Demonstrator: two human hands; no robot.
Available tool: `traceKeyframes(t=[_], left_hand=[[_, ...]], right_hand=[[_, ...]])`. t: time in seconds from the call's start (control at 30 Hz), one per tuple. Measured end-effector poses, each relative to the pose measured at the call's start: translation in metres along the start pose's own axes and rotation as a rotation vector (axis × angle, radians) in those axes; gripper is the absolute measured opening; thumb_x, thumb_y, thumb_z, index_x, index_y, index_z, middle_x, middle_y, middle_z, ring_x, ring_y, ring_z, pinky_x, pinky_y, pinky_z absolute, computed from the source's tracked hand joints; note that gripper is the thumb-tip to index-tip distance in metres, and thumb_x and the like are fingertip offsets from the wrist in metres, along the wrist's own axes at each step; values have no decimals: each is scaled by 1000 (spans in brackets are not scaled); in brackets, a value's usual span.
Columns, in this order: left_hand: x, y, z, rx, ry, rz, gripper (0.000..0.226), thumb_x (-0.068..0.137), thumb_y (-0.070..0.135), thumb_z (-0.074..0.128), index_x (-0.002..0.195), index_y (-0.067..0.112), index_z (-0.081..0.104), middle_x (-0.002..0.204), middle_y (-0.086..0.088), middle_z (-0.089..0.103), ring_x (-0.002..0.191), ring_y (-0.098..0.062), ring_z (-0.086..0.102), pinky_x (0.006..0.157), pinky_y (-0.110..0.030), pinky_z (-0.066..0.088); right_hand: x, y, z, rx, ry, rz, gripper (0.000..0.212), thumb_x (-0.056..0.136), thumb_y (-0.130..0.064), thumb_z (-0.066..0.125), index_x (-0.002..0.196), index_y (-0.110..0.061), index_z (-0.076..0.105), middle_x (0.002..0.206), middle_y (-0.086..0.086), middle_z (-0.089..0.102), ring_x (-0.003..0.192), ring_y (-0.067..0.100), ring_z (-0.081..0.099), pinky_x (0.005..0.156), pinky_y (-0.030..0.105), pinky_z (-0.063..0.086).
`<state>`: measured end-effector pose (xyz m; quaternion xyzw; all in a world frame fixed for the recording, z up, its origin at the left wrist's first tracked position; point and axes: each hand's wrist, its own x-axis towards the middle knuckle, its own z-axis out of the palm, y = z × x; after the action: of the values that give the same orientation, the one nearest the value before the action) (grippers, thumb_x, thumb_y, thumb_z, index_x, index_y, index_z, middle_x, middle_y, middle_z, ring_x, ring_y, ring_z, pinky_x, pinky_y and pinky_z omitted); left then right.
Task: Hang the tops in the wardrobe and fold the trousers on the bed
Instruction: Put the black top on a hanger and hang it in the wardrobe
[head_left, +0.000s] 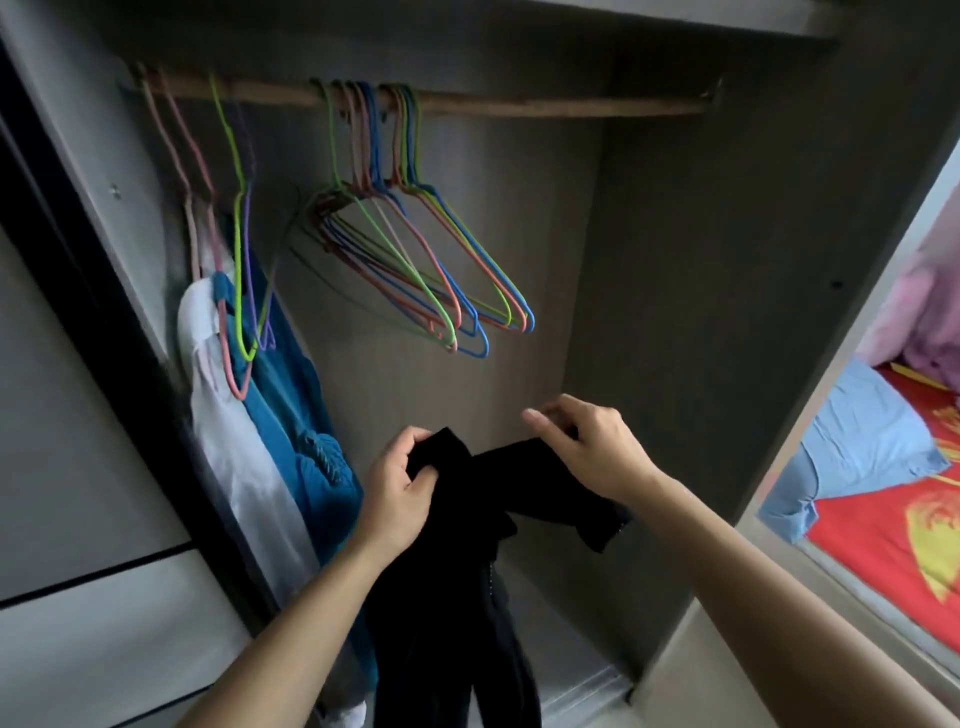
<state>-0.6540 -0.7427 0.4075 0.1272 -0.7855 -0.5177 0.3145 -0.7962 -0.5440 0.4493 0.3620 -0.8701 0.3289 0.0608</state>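
Home bedroom: wardrobe (675, 260), hangers (415, 270), bed (883, 519).

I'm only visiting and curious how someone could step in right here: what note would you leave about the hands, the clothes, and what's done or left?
Left hand grips a bunched end of the black garment; right hand pinches another part of it, in front of the open wardrobe.
Done: a white top and a blue top hang at the left of the rail.
Empty hangers hang mid-rail.
Left: the black garment is on no hanger yet; a light blue garment lies loose on the bed.
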Motion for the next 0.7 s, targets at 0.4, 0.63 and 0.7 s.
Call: traceKeyframes(t=[0.4, 0.63, 0.7], left_hand=[[47, 19, -20, 225, 557, 87, 33, 83, -13, 59, 98, 16, 55, 84, 9, 64, 78, -1, 62, 73, -6, 43], [48, 29, -14, 443, 570, 161, 35, 80, -12, 63, 102, 15, 68, 84, 9, 70, 79, -2, 65, 74, -10, 47], [47, 30, -12, 438, 595, 144, 36, 81, -11, 62, 103, 16, 69, 86, 7, 71, 81, -9, 67, 77, -21, 51]], right_hand=[[157, -22, -18, 717, 194, 95, 36, 100, -51, 48, 100, -22, 69, 93, -1, 70, 95, 23, 66, 92, 45, 52], [203, -57, -10, 788, -74, 11, 38, 101, -38, 53, 83, -9, 70, 67, -3, 61, 62, 10, 53, 70, 29, 44], [205, -54, -4, 799, -62, -17, 30, 102, -31, 54, 95, -11, 75, 67, -7, 59, 60, 6, 51, 69, 27, 43]])
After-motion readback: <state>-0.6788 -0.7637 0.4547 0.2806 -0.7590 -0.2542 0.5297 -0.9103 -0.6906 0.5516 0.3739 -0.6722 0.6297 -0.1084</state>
